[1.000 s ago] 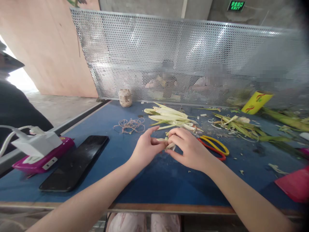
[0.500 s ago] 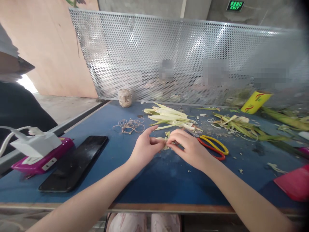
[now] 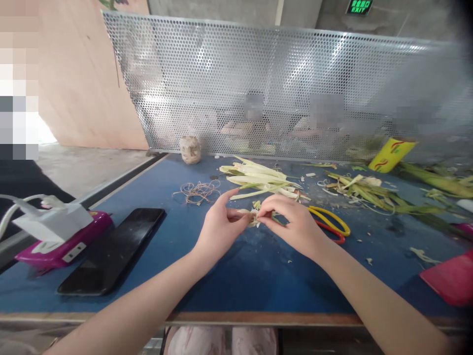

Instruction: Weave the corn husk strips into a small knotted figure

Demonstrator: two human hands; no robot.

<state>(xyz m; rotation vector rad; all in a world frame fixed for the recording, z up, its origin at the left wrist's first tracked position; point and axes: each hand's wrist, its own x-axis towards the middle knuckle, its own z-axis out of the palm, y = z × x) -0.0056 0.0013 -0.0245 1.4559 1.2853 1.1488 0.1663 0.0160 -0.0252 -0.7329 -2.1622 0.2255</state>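
Over the middle of the blue table [image 3: 229, 286], my left hand [image 3: 221, 222] pinches a small pale piece of corn husk [image 3: 253, 223] between thumb and fingers. My right hand [image 3: 291, 217] is closed on the same piece from the other side, fingertips nearly meeting the left ones. The fingers hide much of it. Just beyond the hands lies a spread of pale corn husk strips [image 3: 254, 172]. Scissors with red and yellow handles [image 3: 346, 227] rest beside my right hand, their blades hidden behind it. A loose tangle of brown string [image 3: 199, 191] lies left of the husks.
A black phone [image 3: 114, 251] and a purple power strip [image 3: 103, 222] with a white charger [image 3: 55, 224] occupy the left. Green husks [image 3: 369, 190], a yellow tube [image 3: 392, 155] and a red object [image 3: 451, 278] are at right. A wrapped roll [image 3: 190, 149] stands before the perforated metal screen [image 3: 221, 74].
My right hand has shifted slightly right and turned a little, covering more of the scissors. Both hands keep their pinch on the pale piece. The person at the left has moved.
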